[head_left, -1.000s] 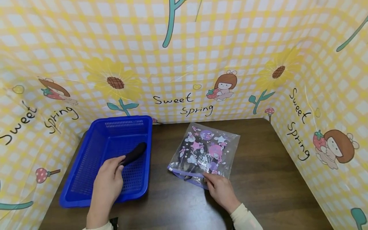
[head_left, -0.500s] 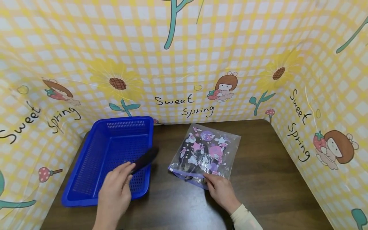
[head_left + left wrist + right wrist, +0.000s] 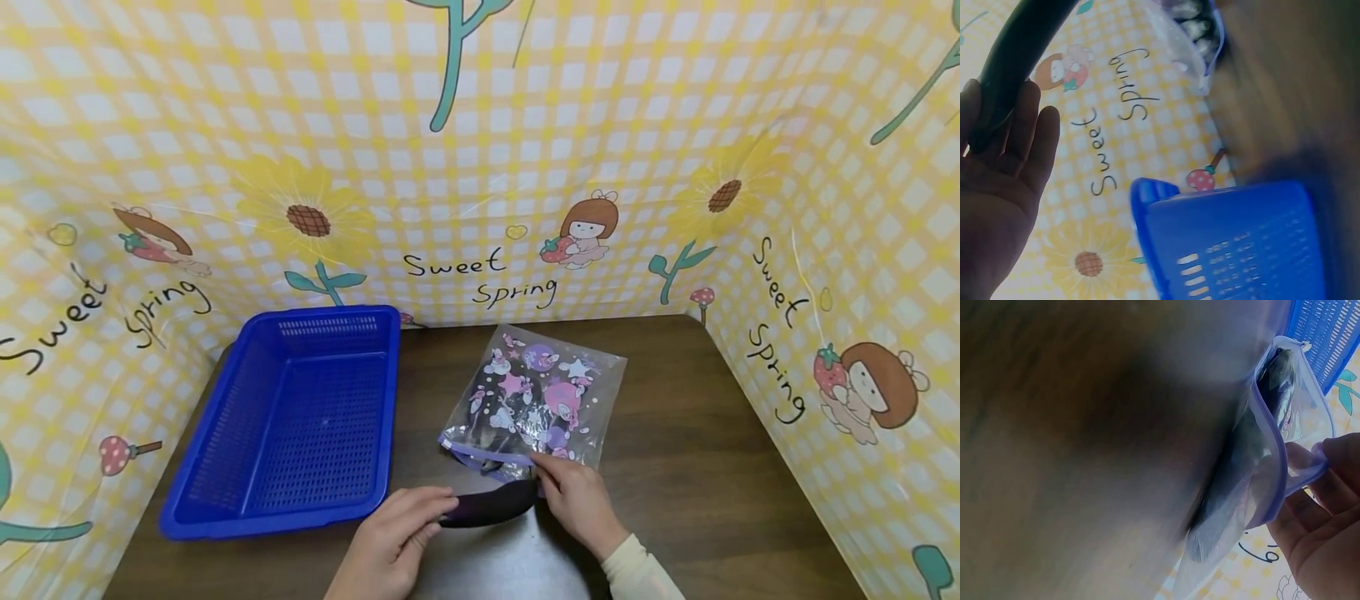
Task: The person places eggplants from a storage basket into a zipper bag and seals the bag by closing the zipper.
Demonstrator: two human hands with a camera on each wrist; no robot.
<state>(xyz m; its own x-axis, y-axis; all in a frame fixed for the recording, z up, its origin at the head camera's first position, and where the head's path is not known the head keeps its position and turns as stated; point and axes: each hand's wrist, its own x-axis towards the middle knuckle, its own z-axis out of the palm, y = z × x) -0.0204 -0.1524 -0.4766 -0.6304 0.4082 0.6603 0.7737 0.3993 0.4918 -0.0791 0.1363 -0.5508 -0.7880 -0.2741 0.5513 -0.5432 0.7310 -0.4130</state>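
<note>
In the head view my left hand (image 3: 393, 542) pinches one end of a dark purple eggplant (image 3: 491, 504) between thumb and fingers. The eggplant lies nearly level before the mouth of a clear zip bag (image 3: 536, 392), its far end close to my right hand (image 3: 585, 504). That hand pinches the bag's purple zip edge. Through the printed plastic, dark contents show. From the right wrist, the bag's mouth (image 3: 1279, 444) gapes, with long dark shiny things (image 3: 1229, 469) inside. The left wrist view shows the eggplant (image 3: 1019, 59) rising from the fingers.
Left of the bag stands a blue plastic basket (image 3: 322, 425) with perforated sides and bottom; nothing shows inside it. Both rest on a dark wooden table (image 3: 690, 467). A yellow checked cloth (image 3: 465, 192) walls the table at the back and both sides.
The left hand has carried the eggplant rightward out of the basket, over its rim, to the front of the bag's mouth. The right hand and bag have stayed in place.
</note>
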